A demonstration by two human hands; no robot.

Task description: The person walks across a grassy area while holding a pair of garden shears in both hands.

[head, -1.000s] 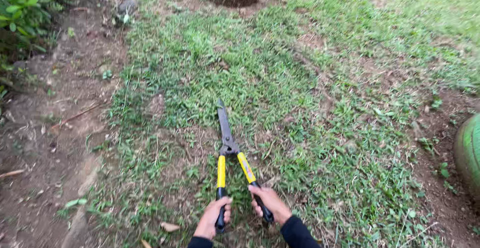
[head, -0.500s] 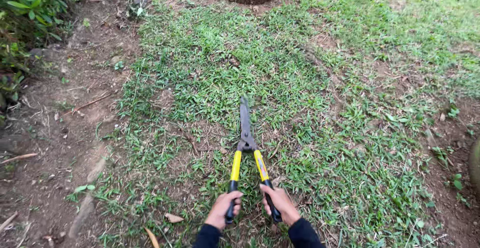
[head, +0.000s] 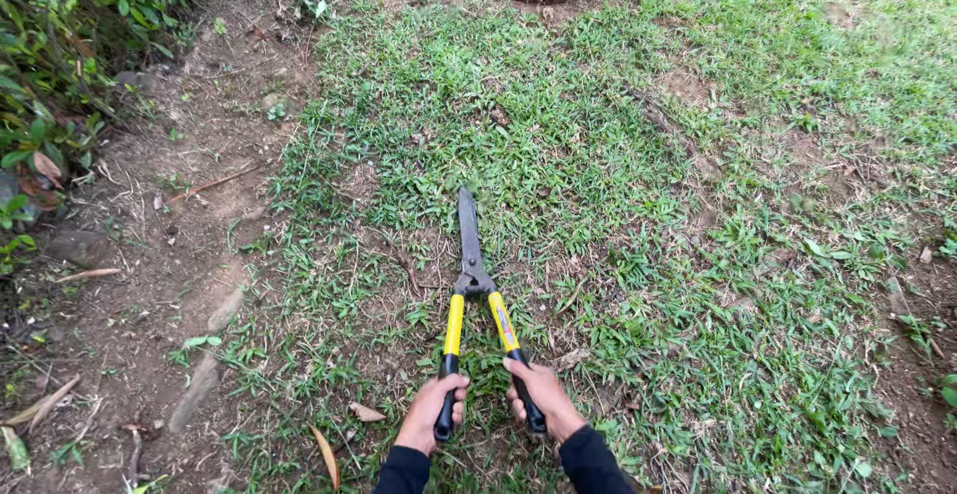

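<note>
Shears (head: 471, 265): lying low on the grass (head: 618, 205), long axis running straight ahead from both hands, blades shut (tips farthest off). Left hand (head: 432, 411) and right hand (head: 543, 397) equally near, fingers wrapped around the black grips.

At the bottom centre of the frame, the left hand (head: 432, 412) and the right hand (head: 541, 394) are bare, with no gloves, rings or watch showing. Each wrist emerges from a long, plain black fabric sleeve (head: 590, 462) with a snug cuff. No markings show on the cloth.

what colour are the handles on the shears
Yellow shafts with black grips on the shears, seen in the head view.
</note>
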